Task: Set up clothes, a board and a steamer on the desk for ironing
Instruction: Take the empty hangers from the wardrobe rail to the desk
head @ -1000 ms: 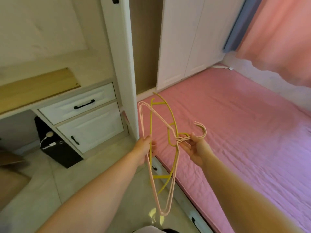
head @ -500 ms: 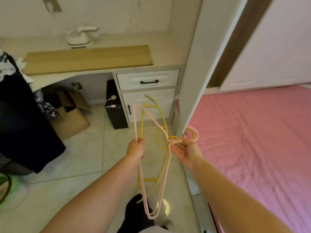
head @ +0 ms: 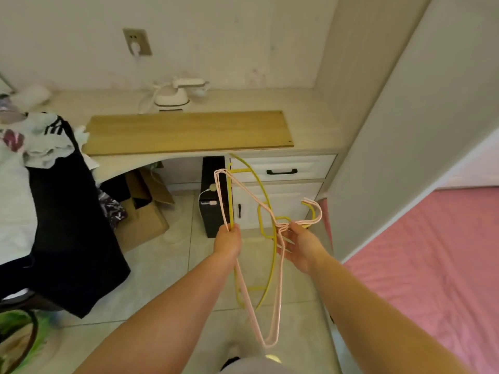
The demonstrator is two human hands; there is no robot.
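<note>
Both hands are busy with a bundle of hangers: the left hand (head: 228,240) is curled round the straight bars of the pink hangers (head: 279,287) and the yellow hanger (head: 270,201), while the right hand (head: 302,245) lies palm up with its fingers loosely spread, the necks just below the hooks resting across the fingertips. Largest in view is the pink bed (head: 432,265) on the right, then the desk (head: 310,117) straight ahead, which already bears the task's things: a long wooden board (head: 189,132) along its front edge, a white steamer (head: 174,97) standing just behind the board with its cord running up towards the wall socket (head: 137,41), and a heap of clothes (head: 40,147) at the left end, a dark garment (head: 70,225) hanging from it over the edge towards the floor. Below the desk sit a cardboard box (head: 143,209) and a black computer case (head: 214,201). I judge the setting-up nearly done, with the hangers the last thing to bring over. What could go wrong: the right hand only cradles the hooks, so a tilt could let them slip and the tangled wires swing or drop; the hanging hanger ends could catch a drawer handle (head: 281,172); and the dark garment looks apt to slide off.
</note>
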